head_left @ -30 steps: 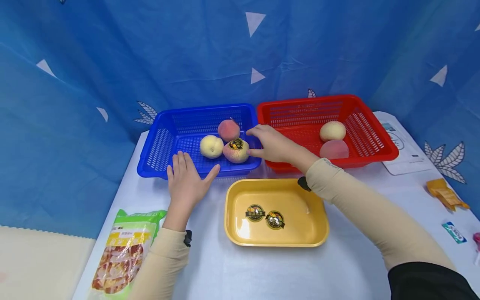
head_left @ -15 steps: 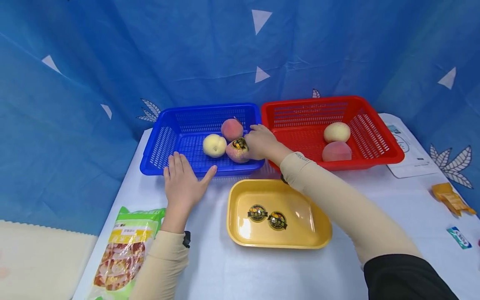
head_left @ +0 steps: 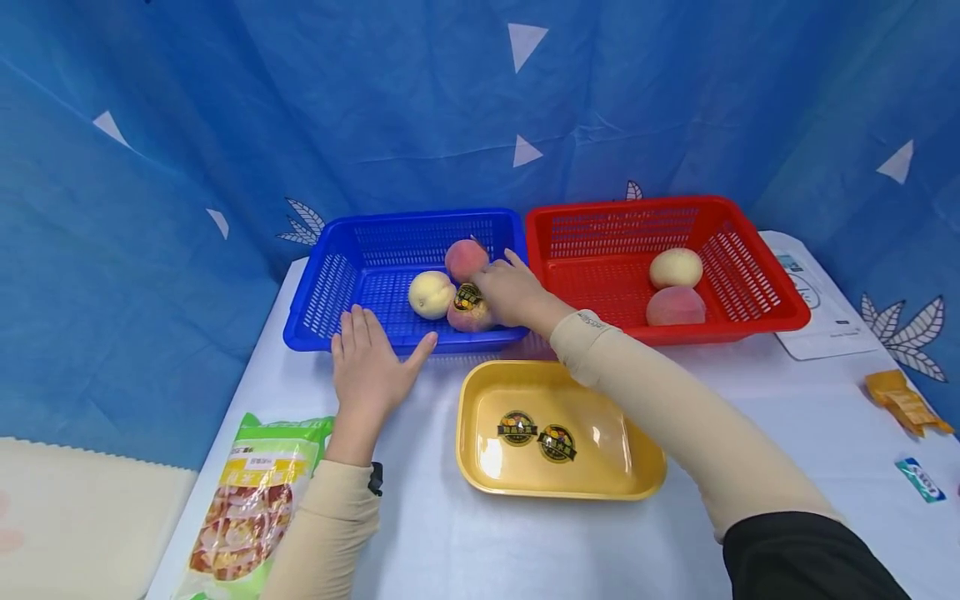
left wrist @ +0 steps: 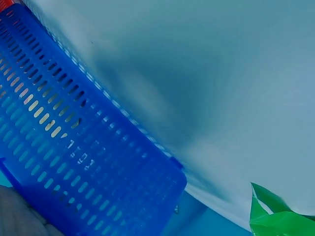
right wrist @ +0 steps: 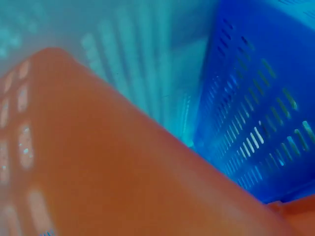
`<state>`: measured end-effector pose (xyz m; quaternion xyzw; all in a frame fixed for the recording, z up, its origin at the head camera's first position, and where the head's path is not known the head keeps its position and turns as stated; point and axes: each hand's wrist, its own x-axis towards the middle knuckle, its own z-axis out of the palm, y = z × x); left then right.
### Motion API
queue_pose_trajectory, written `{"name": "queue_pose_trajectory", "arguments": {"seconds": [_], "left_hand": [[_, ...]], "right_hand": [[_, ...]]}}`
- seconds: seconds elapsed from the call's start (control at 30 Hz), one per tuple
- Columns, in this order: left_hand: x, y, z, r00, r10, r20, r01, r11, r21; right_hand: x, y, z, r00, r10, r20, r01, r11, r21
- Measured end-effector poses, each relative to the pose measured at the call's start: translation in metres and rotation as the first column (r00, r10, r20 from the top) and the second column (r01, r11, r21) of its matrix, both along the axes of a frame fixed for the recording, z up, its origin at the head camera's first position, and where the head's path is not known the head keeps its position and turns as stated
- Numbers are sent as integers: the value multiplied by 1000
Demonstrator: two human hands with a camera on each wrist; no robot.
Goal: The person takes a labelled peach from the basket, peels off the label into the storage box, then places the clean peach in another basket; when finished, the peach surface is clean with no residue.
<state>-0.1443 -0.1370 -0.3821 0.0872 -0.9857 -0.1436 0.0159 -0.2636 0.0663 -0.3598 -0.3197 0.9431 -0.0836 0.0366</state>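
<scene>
In the head view, a blue plastic basket (head_left: 315, 283) stands at the back with several peaches inside. My right hand (head_left: 513, 292) reaches over its right end and grips a blushed peach (head_left: 465, 317) bearing a black round sticker; the thumb side is hidden. Close by sit a pale yellow peach (head_left: 431, 295) and a pink peach (head_left: 465, 258). My left hand (head_left: 370, 362) has straight fingers and a spread thumb, right at the basket's front rim. Part of that hand (left wrist: 17, 219) shows in the left wrist view's lower corner. Basket walls fill the right wrist view.
A red basket (head_left: 757, 275) with two peaches adjoins on the right. Nearer me lies a yellow tray (head_left: 562, 483) with two stickers visible. A green food bag (head_left: 251, 500) is at left; a gum pack (head_left: 920, 480) and orange wrapper (head_left: 906, 402) are at right.
My right hand has moved left onto the stickered peach, its fingers closing round it, and the sticker has turned and shifted slightly. The left hand keeps its place.
</scene>
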Motion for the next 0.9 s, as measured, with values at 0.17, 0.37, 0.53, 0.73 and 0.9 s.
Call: {"name": "queue_pose_trajectory", "arguments": {"seconds": [0.17, 0.37, 0.53, 0.73, 0.9], "left_hand": [[1, 0, 0, 1000, -2, -4, 2, 1000, 21], [2, 1, 2, 1000, -7, -10, 7, 1000, 29], [3, 2, 2, 1000, -4, -3, 4, 1000, 27], [3, 1, 5, 1000, 1, 12, -1, 999, 45], [1, 1, 10, 1000, -12, -26, 14, 998, 55]], "right_hand": [[1, 5, 11, 996, 34, 88, -13, 975, -222], [4, 14, 31, 994, 1, 114, 34, 951, -307], [12, 25, 44, 995, 10, 96, 26, 927, -374], [25, 43, 54, 996, 49, 81, -8, 897, -442], [34, 58, 57, 997, 63, 50, -31, 875, -483]]}}
